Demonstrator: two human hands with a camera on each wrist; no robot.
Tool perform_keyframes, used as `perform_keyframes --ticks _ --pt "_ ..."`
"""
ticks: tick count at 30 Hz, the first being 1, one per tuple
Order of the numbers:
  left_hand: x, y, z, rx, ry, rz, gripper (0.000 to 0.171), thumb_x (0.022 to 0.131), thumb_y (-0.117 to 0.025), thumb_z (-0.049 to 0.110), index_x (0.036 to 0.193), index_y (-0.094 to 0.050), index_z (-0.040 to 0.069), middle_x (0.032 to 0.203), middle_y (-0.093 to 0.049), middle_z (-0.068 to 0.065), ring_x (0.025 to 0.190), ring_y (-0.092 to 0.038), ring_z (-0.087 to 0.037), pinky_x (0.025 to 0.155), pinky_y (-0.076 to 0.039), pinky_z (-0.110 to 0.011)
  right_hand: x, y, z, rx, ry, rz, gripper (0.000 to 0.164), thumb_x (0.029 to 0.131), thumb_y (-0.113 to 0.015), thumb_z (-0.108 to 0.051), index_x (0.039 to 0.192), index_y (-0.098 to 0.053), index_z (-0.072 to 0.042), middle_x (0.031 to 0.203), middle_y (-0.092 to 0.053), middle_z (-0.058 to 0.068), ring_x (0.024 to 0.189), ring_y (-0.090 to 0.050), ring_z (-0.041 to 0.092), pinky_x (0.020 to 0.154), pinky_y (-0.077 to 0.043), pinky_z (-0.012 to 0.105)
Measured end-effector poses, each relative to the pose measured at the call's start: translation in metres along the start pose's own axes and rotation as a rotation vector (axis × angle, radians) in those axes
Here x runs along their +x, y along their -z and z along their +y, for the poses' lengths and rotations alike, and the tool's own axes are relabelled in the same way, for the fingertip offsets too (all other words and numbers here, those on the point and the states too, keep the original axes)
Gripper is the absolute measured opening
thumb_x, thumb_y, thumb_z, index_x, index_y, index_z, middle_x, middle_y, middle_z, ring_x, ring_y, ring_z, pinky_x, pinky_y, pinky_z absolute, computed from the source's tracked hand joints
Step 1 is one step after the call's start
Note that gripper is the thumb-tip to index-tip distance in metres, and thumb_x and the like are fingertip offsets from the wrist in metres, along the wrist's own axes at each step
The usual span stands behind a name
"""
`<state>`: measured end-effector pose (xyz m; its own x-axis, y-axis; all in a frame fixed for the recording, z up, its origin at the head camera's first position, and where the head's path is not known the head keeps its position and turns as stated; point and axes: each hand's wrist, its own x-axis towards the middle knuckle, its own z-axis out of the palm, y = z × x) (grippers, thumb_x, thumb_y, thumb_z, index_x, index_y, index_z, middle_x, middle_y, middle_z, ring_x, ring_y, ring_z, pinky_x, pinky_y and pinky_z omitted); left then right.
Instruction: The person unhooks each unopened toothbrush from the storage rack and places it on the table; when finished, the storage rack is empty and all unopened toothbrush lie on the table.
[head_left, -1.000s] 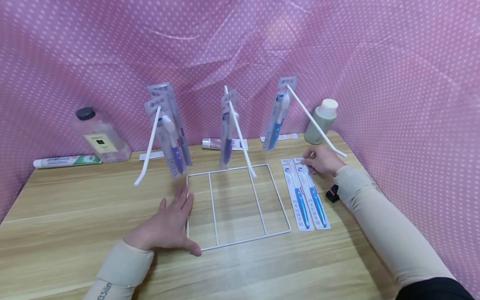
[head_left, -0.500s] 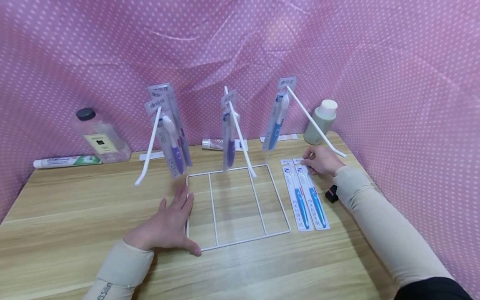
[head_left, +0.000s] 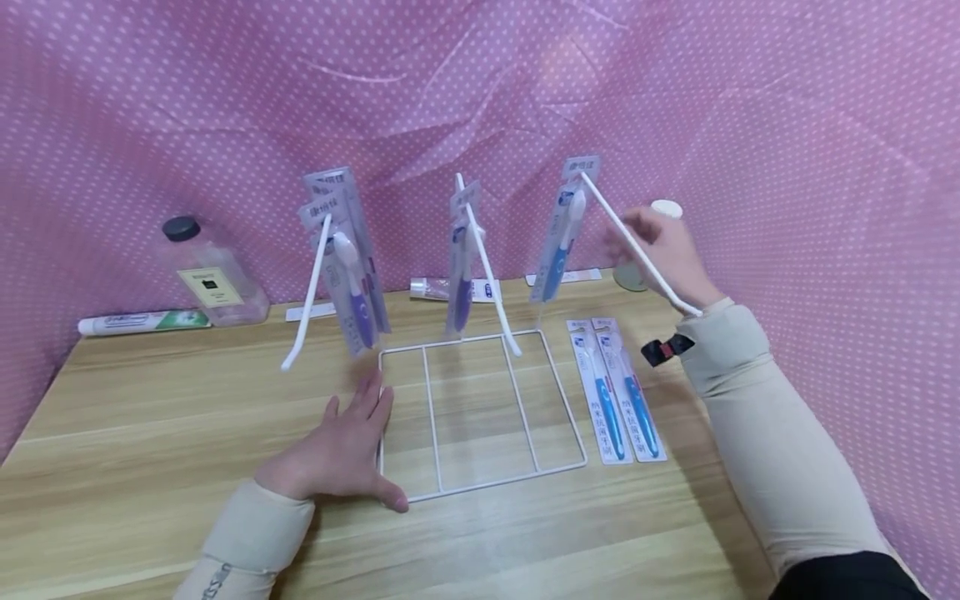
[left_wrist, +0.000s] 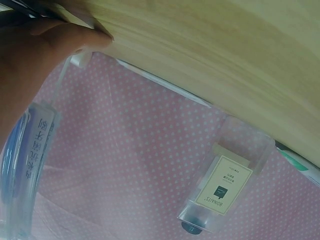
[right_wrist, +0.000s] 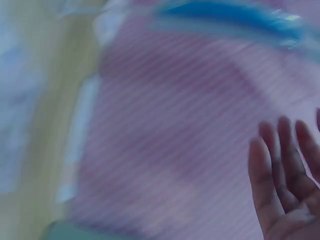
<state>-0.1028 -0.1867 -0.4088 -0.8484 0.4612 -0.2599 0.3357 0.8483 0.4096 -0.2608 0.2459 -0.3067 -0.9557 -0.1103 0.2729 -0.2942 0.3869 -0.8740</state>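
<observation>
My left hand [head_left: 333, 446] rests with fingers spread along the left side of a white wire display stand [head_left: 432, 417], thumb at its front corner. Raised behind the stand's right hook [head_left: 628, 233], my right hand [head_left: 671, 258] holds nothing; its fingers [right_wrist: 290, 165] are loosely extended in the right wrist view. From that hook hangs a blue toothbrush pack [head_left: 558, 242]. One purple toothbrush pack [head_left: 462, 292] hangs on the middle hook, and several packs [head_left: 358, 308] hang on the left hook. Two blue toothbrush packs [head_left: 604, 404] lie side by side right of the base.
A green bottle with a white cap [head_left: 667, 208] stands behind my right hand, partly hidden. At the back left are a clear bottle [head_left: 213, 287] and a toothpaste tube [head_left: 142, 322]. Another tube [head_left: 483, 290] lies behind the stand. A pink dotted curtain [head_left: 480, 100] encloses the table.
My right hand has let go of the right-hand toothbrush pack on the table and risen up and back behind the right hook. The left hand stays on the stand.
</observation>
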Motion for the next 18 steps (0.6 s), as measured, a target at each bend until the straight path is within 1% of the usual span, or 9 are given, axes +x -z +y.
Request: perform_keyframes --ticks 2,5,6,7,8,10,14,18 --pt "0.0 0.0 0.0 0.004 0.001 -0.001 0.158 0.056 -0.089 0.079 0.163 -0.019 -0.014 0.172 0.005 -0.036 0.161 -0.007 -0.053 0.118 -0.01 -0.085 0.005 -0.002 -0.022 0.239 0.041 0.015 0.02 0.106 -0.067 -0.018 0.115 -0.072 -0.001 0.099 -0.077 -0.004 0.085 -0.074 0.01 0.08 -0.062 0.021" --pt "0.0 0.0 0.0 -0.001 0.001 -0.002 0.158 0.056 -0.09 0.078 0.163 -0.019 -0.014 0.172 0.005 -0.035 0.161 -0.006 -0.053 0.118 -0.01 -0.085 0.015 -0.007 -0.043 0.645 0.08 0.007 0.017 0.104 -0.069 -0.016 0.112 -0.072 -0.002 0.106 -0.075 0.005 0.095 -0.072 0.017 0.089 -0.062 0.025" --pt "0.0 0.0 0.0 -0.005 0.001 -0.003 0.158 0.056 -0.09 0.078 0.163 -0.019 -0.014 0.172 0.005 -0.035 0.161 -0.006 -0.053 0.118 -0.009 -0.085 0.017 -0.009 -0.048 0.755 0.092 -0.005 0.016 0.104 -0.069 -0.015 0.111 -0.071 -0.002 0.107 -0.074 0.008 0.097 -0.071 0.02 0.091 -0.061 0.028" --pt "0.0 0.0 0.0 -0.011 0.0 -0.003 0.158 0.056 -0.09 0.078 0.163 -0.019 -0.014 0.172 0.005 -0.035 0.161 -0.006 -0.053 0.118 -0.009 -0.085 0.02 -0.011 -0.051 0.828 0.109 -0.015 0.014 0.104 -0.068 -0.014 0.111 -0.071 -0.002 0.107 -0.073 0.01 0.099 -0.069 0.021 0.092 -0.061 0.029" --pt "0.0 -0.001 -0.001 -0.014 0.002 -0.006 0.159 0.056 -0.09 0.078 0.163 -0.018 -0.014 0.172 0.006 -0.035 0.161 -0.006 -0.053 0.118 -0.009 -0.085 0.022 -0.013 -0.054 0.875 0.127 -0.022 0.012 0.105 -0.067 -0.013 0.11 -0.071 -0.003 0.106 -0.072 0.01 0.099 -0.068 0.022 0.092 -0.06 0.029" --pt "0.001 -0.001 -0.001 -0.019 0.0 -0.008 0.158 0.056 -0.09 0.078 0.163 -0.018 -0.014 0.172 0.006 -0.035 0.161 -0.005 -0.053 0.118 -0.009 -0.085 0.024 -0.017 -0.057 0.914 0.16 -0.024 0.009 0.105 -0.065 -0.01 0.108 -0.071 -0.005 0.103 -0.073 0.008 0.098 -0.067 0.023 0.089 -0.059 0.029" --pt "0.001 -0.002 -0.002 -0.007 0.002 -0.01 0.158 0.056 -0.09 0.078 0.163 -0.019 -0.014 0.173 0.006 -0.035 0.161 -0.006 -0.053 0.118 -0.01 -0.085 0.025 -0.025 -0.06 0.923 0.196 -0.011 0.007 0.104 -0.066 -0.007 0.107 -0.072 -0.006 0.1 -0.073 0.007 0.092 -0.067 0.022 0.08 -0.058 0.027" --pt "0.0 -0.001 -0.002 -0.004 0.002 -0.006 0.158 0.056 -0.09 0.078 0.162 -0.019 -0.015 0.172 0.005 -0.036 0.161 -0.007 -0.054 0.117 -0.01 -0.086 0.026 -0.03 -0.062 0.911 0.198 -0.02 0.007 0.103 -0.067 -0.006 0.107 -0.073 -0.007 0.098 -0.073 0.006 0.089 -0.067 0.02 0.078 -0.059 0.026"
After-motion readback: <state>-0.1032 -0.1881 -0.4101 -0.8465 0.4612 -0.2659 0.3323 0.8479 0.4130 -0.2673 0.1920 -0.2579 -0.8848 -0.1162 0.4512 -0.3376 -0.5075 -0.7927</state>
